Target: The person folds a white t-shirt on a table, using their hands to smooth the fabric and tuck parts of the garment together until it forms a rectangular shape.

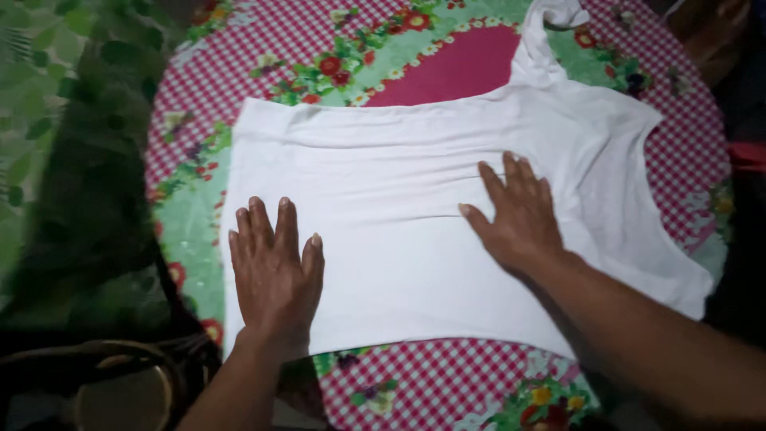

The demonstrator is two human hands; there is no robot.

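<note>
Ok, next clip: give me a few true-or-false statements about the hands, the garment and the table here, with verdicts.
1. Both hands lie flat, palms down, on the white sleeveless shirt. True.
2. The left hand grips a shoulder strap. False: it rests open near the shirt's left edge.
3. The round table has a red-checked floral cloth. True.
4. The shirt is folded into a small square. False: it lies spread out, one strap reaching the far edge.
5. The right hand presses near the shirt's middle. True.

One white sleeveless shirt point(431, 231), one round table point(447, 383), two hands point(275, 267).
</note>
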